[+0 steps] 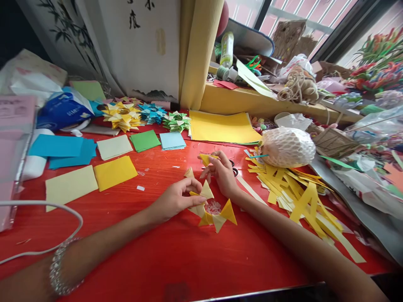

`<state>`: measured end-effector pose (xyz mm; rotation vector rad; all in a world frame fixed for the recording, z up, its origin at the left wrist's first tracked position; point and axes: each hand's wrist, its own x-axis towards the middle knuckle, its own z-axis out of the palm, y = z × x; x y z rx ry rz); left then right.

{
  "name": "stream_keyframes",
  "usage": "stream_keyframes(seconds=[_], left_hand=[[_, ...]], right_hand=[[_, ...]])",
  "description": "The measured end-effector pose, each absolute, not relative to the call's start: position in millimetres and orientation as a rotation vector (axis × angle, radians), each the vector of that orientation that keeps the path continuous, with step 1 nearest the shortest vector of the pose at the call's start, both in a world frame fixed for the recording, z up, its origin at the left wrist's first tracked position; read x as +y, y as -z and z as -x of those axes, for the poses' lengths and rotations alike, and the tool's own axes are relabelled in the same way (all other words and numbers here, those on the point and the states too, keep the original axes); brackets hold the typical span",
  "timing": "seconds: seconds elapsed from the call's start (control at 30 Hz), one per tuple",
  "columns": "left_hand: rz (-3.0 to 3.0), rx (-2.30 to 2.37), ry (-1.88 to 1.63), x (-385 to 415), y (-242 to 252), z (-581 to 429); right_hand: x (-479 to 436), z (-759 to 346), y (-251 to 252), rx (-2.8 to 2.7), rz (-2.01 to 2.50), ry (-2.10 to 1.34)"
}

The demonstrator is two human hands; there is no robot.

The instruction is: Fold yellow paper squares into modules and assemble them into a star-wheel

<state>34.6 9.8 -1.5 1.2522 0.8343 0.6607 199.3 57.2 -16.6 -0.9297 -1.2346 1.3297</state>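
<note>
My left hand (181, 197) is closed on the left part of a curved chain of folded paper triangles (218, 220), yellow and cream by turns. The chain's right end, a yellow triangle, lies on the red table (151, 256). Above and to the right, my right hand (220, 171) pinches a separate folded yellow piece (206, 159) between thumb and fingers. A cream folded point (189, 173) shows just above my left hand. Dark scissor handles (234, 168) are partly hidden behind my right hand.
Stacks of coloured paper (115, 173) lie at the left, with finished paper stars (122, 117) behind them. Yellow sheets (223, 126) lie at the back. Paper strips (302, 201) and a net-wrapped bundle (287, 147) are on the right. A white cable (75, 230) curves at the left.
</note>
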Motion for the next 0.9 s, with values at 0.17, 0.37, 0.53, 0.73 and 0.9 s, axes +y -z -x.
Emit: stream_keyframes(seconds=[0.17, 0.37, 0.53, 0.73, 0.9], left_hand=[[-1.256, 0.888, -0.705, 10, 5, -35], [-1.275, 0.91, -0.805, 11, 2, -34], [-1.26, 0.962, -0.818, 11, -2, -34], [-1.219, 0.975, -0.841, 11, -1, -34], [-1.228, 0.961, -0.82, 11, -1, -34]], right_hand=[[48, -210, 17, -1.196, 0.956, -1.269], [38, -213, 14, -1.387, 0.907, -1.283], [38, -213, 15, -1.413, 0.951, -1.31], [35, -214, 9, -1.499, 1.019, -1.293], [30, -217, 4, -1.638, 0.991, -1.235]])
